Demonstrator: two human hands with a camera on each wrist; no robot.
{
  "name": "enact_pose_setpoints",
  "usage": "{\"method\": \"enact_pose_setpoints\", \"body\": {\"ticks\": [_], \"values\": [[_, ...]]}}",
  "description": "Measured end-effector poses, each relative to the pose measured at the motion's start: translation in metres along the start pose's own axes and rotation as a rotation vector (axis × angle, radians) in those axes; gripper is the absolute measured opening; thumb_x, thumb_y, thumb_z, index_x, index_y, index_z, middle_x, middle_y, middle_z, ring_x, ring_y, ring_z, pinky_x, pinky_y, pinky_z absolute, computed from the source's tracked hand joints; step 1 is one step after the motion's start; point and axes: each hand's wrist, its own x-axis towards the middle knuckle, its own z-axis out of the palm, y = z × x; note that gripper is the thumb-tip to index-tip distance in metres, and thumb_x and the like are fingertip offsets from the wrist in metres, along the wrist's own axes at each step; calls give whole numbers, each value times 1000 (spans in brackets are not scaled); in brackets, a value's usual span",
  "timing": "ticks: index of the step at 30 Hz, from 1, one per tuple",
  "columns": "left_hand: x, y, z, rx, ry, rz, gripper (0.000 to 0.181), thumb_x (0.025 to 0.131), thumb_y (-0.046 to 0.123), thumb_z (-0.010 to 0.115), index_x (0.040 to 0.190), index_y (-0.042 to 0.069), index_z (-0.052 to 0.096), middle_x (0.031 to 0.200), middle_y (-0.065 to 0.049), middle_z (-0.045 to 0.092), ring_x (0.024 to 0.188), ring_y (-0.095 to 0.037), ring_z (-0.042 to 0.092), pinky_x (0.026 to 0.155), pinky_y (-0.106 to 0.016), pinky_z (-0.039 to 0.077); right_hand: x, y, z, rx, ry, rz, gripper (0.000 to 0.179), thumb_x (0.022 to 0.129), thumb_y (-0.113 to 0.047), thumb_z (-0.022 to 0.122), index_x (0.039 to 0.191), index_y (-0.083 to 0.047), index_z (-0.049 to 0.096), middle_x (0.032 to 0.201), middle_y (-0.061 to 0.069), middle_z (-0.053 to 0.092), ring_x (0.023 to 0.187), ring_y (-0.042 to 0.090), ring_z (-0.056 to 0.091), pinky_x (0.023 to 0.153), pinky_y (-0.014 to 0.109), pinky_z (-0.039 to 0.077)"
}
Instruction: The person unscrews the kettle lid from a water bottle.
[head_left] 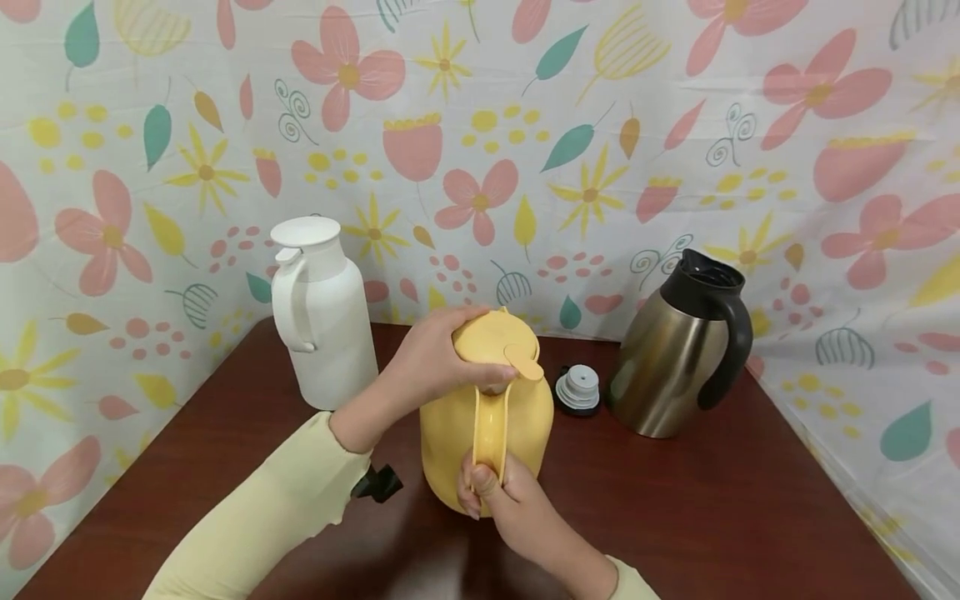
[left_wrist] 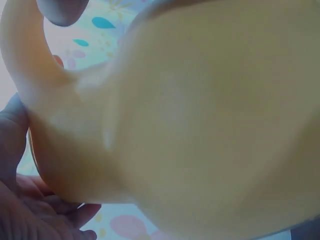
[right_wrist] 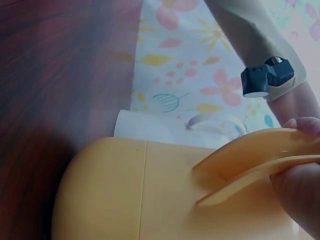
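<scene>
A yellow thermos jug (head_left: pixel 446 433) stands upright on the table, its handle (head_left: pixel 491 433) facing me. My left hand (head_left: pixel 429 354) grips the round yellow lid (head_left: pixel 491 336) from the left, its thumb lying across the front beside the lid's tab (head_left: pixel 522 361). Low on the handle, my right hand (head_left: pixel 513 504) is wrapped with the thumb in front. In the left wrist view the jug's wide body (left_wrist: pixel 210 120) fills most of the picture, and fingers (left_wrist: pixel 82 215) curve around its top end. The right wrist view shows the jug's lower side (right_wrist: pixel 105 195) and the handle.
Behind on the left stands a white thermos jug (head_left: pixel 333 333). A steel jug with a black top and handle (head_left: pixel 663 358) is at the right. Between it and the yellow jug lies a white-and-black stopper (head_left: pixel 578 390). Patterned cloth (head_left: pixel 480 125) hangs behind the dark wooden table (head_left: pixel 712 517).
</scene>
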Motion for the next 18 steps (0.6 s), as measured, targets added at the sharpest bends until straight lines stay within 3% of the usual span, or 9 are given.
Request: {"method": "enact_pose_setpoints", "body": {"ticks": [6, 8, 11, 13, 16, 18], "values": [[1, 3, 0, 47, 18, 14, 79, 75, 46, 88, 140, 9, 62, 140, -5, 65, 130, -26, 55, 105, -43, 46, 0, 1, -1, 26, 5, -12, 44, 111, -30, 32, 83, 3, 41, 67, 20, 39, 57, 10, 41, 52, 28, 39], [2, 4, -6, 86, -27, 41, 78, 77, 45, 87, 141, 8, 61, 140, -8, 65, 130, -28, 55, 106, -44, 46, 1, 2, -1, 36, -1, -21, 44, 111, -29, 32, 83, 3, 40, 67, 20, 39, 57, 11, 41, 51, 30, 38], [8, 2, -23, 101, -160, 51, 78, 83, 44, 82, 148, 10, 54, 146, -8, 61, 136, -29, 54, 112, -46, 45, -1, 3, -3, 55, -11, -33, 43, 112, -28, 32, 84, 3, 40, 68, 20, 39, 58, 13, 41, 52, 31, 38], [16, -6, -37, 21, -273, 54, 78, 88, 43, 76, 154, 14, 47, 150, -10, 57, 144, -30, 48, 117, -49, 41, -3, 4, -5, 65, -21, -60, 41, 112, -26, 32, 86, 4, 40, 68, 20, 39, 58, 17, 42, 53, 32, 40], [32, -27, -51, -206, -432, 91, 95, 87, 52, 76, 161, 13, 32, 162, -14, 43, 157, -32, 29, 128, -55, 22, -6, 6, -8, 81, -27, -73, 41, 112, -26, 32, 87, 5, 39, 69, 20, 39, 59, 19, 43, 56, 29, 43], [43, -42, -52, -362, -548, 141, 109, 83, 58, 79, 163, 9, 25, 167, -16, 33, 159, -31, 24, 129, -55, 19, -7, 8, -9, 87, -29, -76, 41, 113, -25, 32, 87, 6, 39, 68, 21, 39, 59, 20, 43, 57, 28, 45]]}}
